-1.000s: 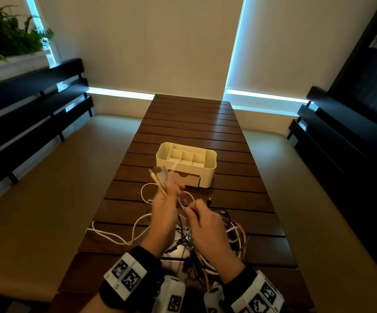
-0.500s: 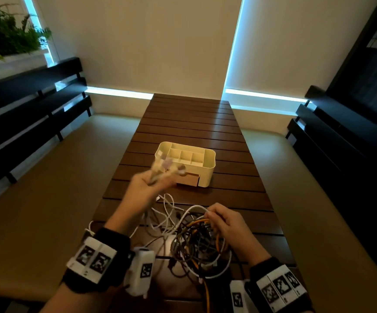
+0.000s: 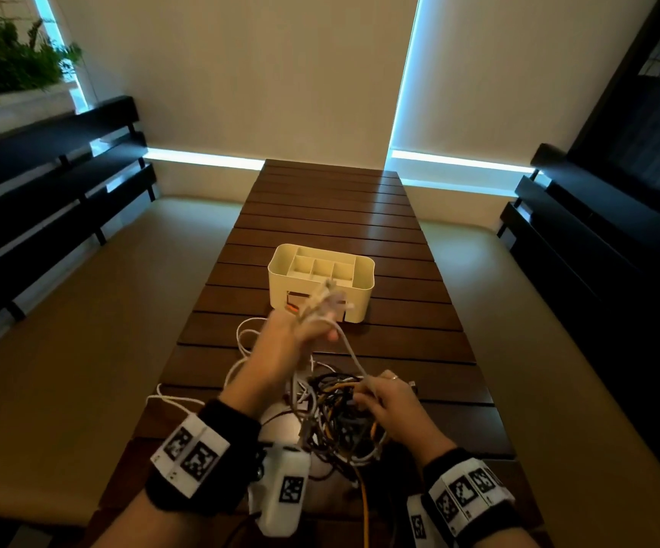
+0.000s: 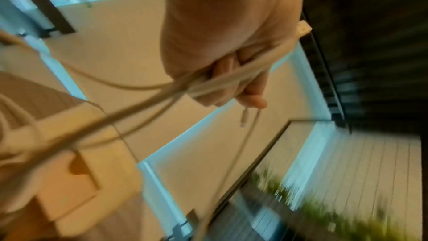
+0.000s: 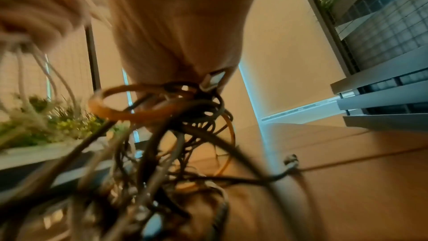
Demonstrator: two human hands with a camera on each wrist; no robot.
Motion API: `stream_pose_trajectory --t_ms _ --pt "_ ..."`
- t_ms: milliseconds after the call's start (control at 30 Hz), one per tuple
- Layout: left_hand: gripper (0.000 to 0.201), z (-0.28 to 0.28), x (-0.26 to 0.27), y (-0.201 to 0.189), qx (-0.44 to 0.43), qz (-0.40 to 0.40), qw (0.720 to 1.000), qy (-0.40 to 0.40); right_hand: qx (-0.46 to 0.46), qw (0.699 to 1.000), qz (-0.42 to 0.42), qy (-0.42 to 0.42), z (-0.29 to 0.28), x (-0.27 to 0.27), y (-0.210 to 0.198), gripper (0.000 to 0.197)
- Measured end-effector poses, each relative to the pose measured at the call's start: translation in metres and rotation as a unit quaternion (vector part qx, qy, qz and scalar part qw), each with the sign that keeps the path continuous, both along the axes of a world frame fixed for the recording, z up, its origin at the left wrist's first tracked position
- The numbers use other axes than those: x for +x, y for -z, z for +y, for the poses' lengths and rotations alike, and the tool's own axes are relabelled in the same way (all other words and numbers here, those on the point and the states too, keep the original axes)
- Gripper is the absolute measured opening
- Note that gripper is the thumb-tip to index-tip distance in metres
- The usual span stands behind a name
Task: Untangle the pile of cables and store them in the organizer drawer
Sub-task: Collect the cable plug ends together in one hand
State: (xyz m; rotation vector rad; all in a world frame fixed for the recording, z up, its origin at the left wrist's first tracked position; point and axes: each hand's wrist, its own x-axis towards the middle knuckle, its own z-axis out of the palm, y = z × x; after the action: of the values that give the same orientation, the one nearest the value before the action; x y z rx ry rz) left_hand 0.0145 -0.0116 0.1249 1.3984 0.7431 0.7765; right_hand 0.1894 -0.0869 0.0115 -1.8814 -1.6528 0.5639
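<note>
A cream organizer (image 3: pixel 320 284) with top compartments and a front drawer stands mid-table. My left hand (image 3: pixel 310 328) is raised just in front of it and grips a bunch of white cables (image 3: pixel 324 304), their ends sticking up past the fingers; the left wrist view shows the fingers curled round these white cables (image 4: pixel 222 83). One white strand runs down to my right hand (image 3: pixel 383 397), which grips the tangled pile of black, orange and white cables (image 3: pixel 336 421) on the near table. In the right wrist view the tangle (image 5: pixel 166 135) hangs under that hand.
The slatted wooden table (image 3: pixel 332 215) runs away to the wall. Beige bench cushions (image 3: pixel 95 310) flank it, with dark slatted backrests (image 3: pixel 43 183) on both sides. A planter (image 3: pixel 8 65) sits at the upper left. White cable loops (image 3: pixel 186 401) trail off to the left.
My left hand has carried the white cables forward and to the right, up to the organizer's front. My right hand has dropped onto the tangle and grips it.
</note>
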Motion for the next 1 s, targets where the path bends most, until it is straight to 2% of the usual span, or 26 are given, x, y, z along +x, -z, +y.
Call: stream_pose_trajectory --t_ms 67,167,233,333,433,500,567,600,633,700,733,767,800,833,867,933,1000 --pt "0.02 0.006 -0.008 -0.017 -0.023 -0.089 0.996 -0.014 -0.009 1.0 -0.004 0.018 -0.004 0.007 0.007 0.012" --pt "0.027 0.014 -0.015 -0.028 -0.105 -0.22 0.969 -0.03 0.02 0.999 0.015 0.021 -0.006 0.013 0.006 0.015" --pt "0.033 0.021 -0.018 -0.031 -0.139 -0.266 0.952 -0.052 0.029 1.0 -0.003 0.007 -0.006 0.017 0.007 0.025" --pt "0.018 0.034 -0.027 -0.037 -0.172 -0.33 0.925 -0.073 0.013 0.995 -0.09 -0.028 -0.007 0.021 0.01 0.041" --pt "0.024 0.042 -0.037 -0.044 -0.198 -0.38 0.899 -0.091 0.016 0.991 -0.132 -0.028 -0.013 0.023 0.009 0.047" --pt "0.018 0.046 -0.042 -0.047 -0.213 -0.418 0.879 -0.083 0.005 0.986 -0.161 -0.034 -0.016 0.022 0.008 0.049" --pt "0.015 0.052 -0.043 -0.045 -0.215 -0.44 0.869 -0.072 0.022 0.973 -0.224 -0.058 -0.018 0.017 0.005 0.038" --pt "0.016 0.056 -0.041 -0.042 -0.204 -0.418 0.882 -0.072 0.024 0.967 -0.245 -0.068 -0.018 0.015 0.003 0.032" --pt "0.02 0.059 -0.036 -0.038 -0.184 -0.359 0.912 -0.076 0.035 0.963 -0.258 -0.069 -0.016 0.014 0.003 0.031" --pt "0.021 0.064 -0.027 -0.025 -0.103 -0.153 0.979 -0.085 0.047 0.973 -0.222 -0.045 -0.015 0.013 -0.003 0.037" --pt "0.016 0.064 -0.024 -0.019 -0.062 -0.04 0.994 -0.076 0.043 0.981 -0.188 -0.017 -0.014 0.014 -0.005 0.036" --pt "0.012 0.062 -0.021 -0.012 -0.05 0.039 0.997 -0.048 0.045 0.987 -0.155 0.012 -0.014 0.015 -0.006 0.029" --pt "0.016 0.06 -0.02 -0.001 -0.071 0.074 0.995 -0.01 0.044 0.99 -0.131 0.037 -0.014 0.015 -0.007 0.02" --pt "0.025 0.055 -0.019 0.012 -0.133 0.052 0.989 0.031 0.036 0.992 -0.108 0.053 -0.014 0.015 -0.007 0.014" --pt "0.034 0.049 -0.017 0.028 -0.223 -0.021 0.972 0.075 0.025 0.994 -0.088 0.064 -0.014 0.013 -0.007 0.011" --pt "0.059 0.035 -0.009 0.051 -0.365 -0.17 0.905 0.137 0.025 0.995 -0.059 0.079 -0.013 0.011 -0.01 0.011" --pt "0.085 0.024 0.001 0.07 -0.443 -0.237 0.848 0.167 0.041 0.993 -0.063 0.088 -0.011 0.01 -0.015 0.012"
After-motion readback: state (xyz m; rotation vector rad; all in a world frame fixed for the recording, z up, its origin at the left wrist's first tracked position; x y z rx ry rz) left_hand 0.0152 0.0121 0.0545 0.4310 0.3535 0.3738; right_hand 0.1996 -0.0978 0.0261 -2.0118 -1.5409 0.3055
